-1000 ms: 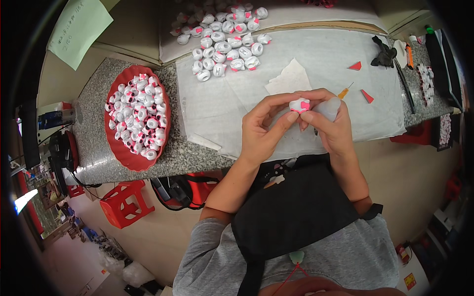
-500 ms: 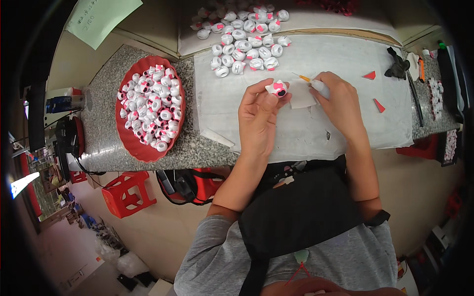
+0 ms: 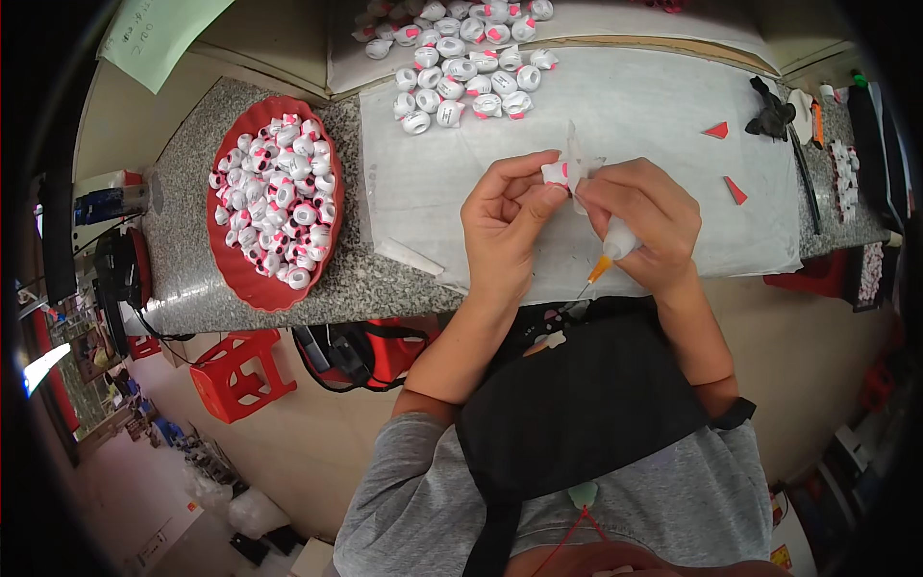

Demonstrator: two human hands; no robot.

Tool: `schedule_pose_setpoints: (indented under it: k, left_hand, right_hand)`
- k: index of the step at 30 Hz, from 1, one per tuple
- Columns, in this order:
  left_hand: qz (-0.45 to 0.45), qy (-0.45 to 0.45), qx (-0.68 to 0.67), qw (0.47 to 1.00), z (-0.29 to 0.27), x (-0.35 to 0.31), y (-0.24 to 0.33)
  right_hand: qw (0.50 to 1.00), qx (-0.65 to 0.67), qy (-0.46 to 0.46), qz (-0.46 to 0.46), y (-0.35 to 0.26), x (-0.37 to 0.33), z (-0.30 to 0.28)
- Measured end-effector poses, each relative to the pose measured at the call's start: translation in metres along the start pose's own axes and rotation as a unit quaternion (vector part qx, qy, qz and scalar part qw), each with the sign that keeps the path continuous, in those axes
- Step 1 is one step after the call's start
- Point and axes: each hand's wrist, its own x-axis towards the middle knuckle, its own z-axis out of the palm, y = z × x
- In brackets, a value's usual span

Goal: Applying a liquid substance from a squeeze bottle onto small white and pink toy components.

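Observation:
Between the thumb and fingers of my left hand is a small white cat-head figurine with pink marks. My right hand is closed and pinches a thin whitish wipe against the figurine's right side. Tucked in that same hand is a white squeeze bottle, its orange needle tip slanting down toward the table's near edge. The wipe and fingers hide part of the figurine. Both hands are above a white sheet covering the worktop.
To the left, a red scalloped dish is heaped with similar heads. More heads stand in rows at the back. Two red scraps, one the upper scrap, lie at right near a black bundle. A red stool is below left.
The wipe has left the sheet and now touches the figurine. My right hand has come in beside my left, and the bottle's needle has swung from pointing away to pointing toward me.

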Motion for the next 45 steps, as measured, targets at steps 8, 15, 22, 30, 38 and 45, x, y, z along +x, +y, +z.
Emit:
schedule_pose_setpoints:
  k: [8,15,22,30,38,45]
  left_hand:
    - [-0.018,-0.026,0.031,0.999,-0.001,-0.003,0.001]
    - [0.135,-0.086,0.148,0.976,0.005,-0.006,-0.001]
    - [0.075,-0.141,0.092,0.983,0.008,-0.004,-0.001]
    - [0.060,-0.188,0.119,0.973,0.004,-0.006,0.011]
    - [0.373,0.171,0.555,0.723,-0.078,-0.008,0.095]
    - [0.301,-0.018,0.635,0.711,-0.054,0.036,0.071]
  right_hand:
    - [0.964,0.066,0.038,0.255,0.007,-0.008,-0.042]
    - [0.896,0.292,-0.068,0.327,-0.009,-0.007,-0.026]
    - [0.850,0.408,-0.008,0.332,-0.001,-0.018,-0.014]
    - [0.804,0.435,0.026,0.405,-0.008,-0.023,-0.012]
    - [0.852,0.366,0.002,0.375,-0.002,-0.013,-0.020]
    - [0.817,0.427,-0.009,0.387,-0.002,-0.018,-0.019]
